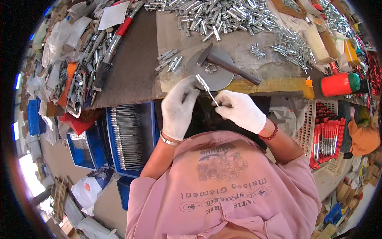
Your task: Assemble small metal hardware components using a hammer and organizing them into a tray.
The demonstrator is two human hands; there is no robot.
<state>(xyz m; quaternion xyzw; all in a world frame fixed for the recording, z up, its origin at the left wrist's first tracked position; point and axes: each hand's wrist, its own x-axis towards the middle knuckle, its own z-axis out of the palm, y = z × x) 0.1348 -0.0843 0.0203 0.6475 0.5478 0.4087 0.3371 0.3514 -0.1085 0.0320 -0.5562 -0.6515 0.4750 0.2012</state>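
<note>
My left hand, in a white knitted glove, is closed with its fingertips on a shiny metal sleeve. A thin metal rod runs from the lower end of that sleeve into the pinched fingers of my gloved right hand. Sleeve and rod are in line, tilted, over the near rim of a round grey metal disc. Across the disc lies a hammer, its handle pointing right. A few loose sleeves rest left of the disc. How far the rod sits inside the sleeve is hidden.
Sleeves form a large pile at the back, with thin pins to its right. A red-and-green container lies at the right edge. Below stand a blue bin of rods and a crate of red-handled tools. Another person is far right.
</note>
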